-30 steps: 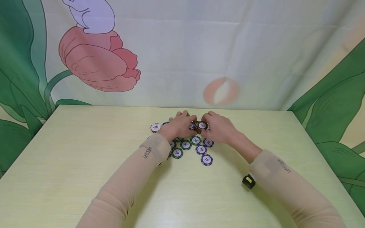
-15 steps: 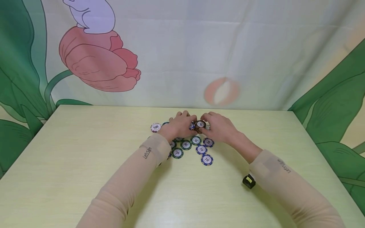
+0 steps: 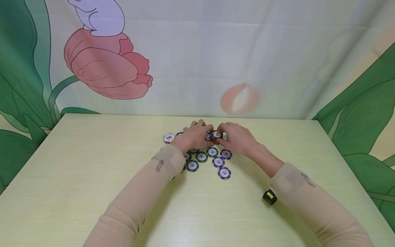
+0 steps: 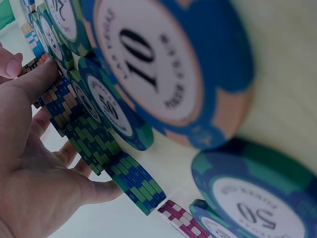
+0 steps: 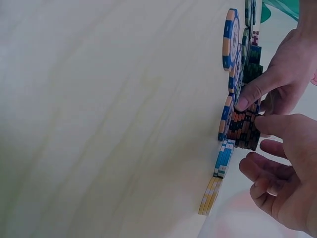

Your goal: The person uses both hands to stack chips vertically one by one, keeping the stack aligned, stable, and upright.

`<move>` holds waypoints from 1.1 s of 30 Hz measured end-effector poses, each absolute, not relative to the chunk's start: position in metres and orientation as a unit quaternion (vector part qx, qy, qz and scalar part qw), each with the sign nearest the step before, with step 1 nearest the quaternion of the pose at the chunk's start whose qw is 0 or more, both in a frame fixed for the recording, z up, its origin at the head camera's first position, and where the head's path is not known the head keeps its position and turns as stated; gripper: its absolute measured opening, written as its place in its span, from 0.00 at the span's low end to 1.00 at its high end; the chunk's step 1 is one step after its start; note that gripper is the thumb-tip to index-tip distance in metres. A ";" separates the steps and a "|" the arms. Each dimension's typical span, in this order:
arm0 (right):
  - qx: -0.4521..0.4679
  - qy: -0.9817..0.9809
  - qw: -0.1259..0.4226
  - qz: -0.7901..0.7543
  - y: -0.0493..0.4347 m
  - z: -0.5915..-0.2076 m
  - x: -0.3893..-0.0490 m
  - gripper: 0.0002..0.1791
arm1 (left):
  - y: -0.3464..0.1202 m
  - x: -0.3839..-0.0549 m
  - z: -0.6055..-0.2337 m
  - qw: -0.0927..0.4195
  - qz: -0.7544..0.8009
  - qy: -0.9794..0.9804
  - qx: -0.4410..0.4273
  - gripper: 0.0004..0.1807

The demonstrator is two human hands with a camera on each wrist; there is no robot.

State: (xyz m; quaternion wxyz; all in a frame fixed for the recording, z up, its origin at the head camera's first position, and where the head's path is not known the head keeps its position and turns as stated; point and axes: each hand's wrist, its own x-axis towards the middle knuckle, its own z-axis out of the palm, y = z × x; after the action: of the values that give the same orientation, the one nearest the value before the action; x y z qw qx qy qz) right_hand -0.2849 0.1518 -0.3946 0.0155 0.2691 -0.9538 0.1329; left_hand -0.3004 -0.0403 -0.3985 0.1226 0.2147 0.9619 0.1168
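Poker chips stand in a row of stacks near the table's far edge. My left hand (image 3: 196,136) lies over the row. In the left wrist view its fingers reach behind a green stack (image 4: 91,141) and a green-and-blue stack (image 4: 136,181), while the thumb presses the front side near the dark chips. My right hand (image 3: 236,138) grips the upper part of a dark brown-and-orange chip stack (image 3: 217,134) between thumb and fingers. That same dark stack (image 5: 245,131) shows in the right wrist view, with both thumbs against it. Some stacks are hidden under my left hand.
Loose chips lie flat in front, among them a blue 10 chip (image 3: 224,173) and a green 20 chip (image 3: 192,166). A 500 chip (image 3: 168,138) is at left. Light-blue (image 5: 224,159) and yellow stacks (image 5: 210,197) extend the row. A small black object (image 3: 270,197) sits near my right sleeve.
My right hand has brought the top dark chips slightly left, more squarely over the dark stack. Since half a second ago both hands look nearly still.
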 end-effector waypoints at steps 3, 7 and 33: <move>0.259 -0.956 0.018 0.137 0.155 -0.394 -0.283 0.17 | -0.041 -0.301 -0.399 0.122 0.115 0.962 0.216 0.28; 0.251 -0.958 0.017 0.138 0.162 -0.394 -0.279 0.16 | -0.041 -0.303 -0.401 0.124 0.111 0.961 0.220 0.29; 0.286 -0.948 -0.084 0.107 0.173 -0.395 -0.262 0.11 | -0.062 -0.305 -0.395 0.178 0.163 0.939 0.245 0.44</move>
State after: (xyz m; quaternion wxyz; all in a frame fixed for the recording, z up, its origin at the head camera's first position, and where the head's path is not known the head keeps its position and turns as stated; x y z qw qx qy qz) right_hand -0.2616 0.1727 -0.3950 -0.0838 0.2865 -0.9484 0.1071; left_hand -0.3046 -0.0623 -0.3955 0.1777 0.2451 0.9390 0.1634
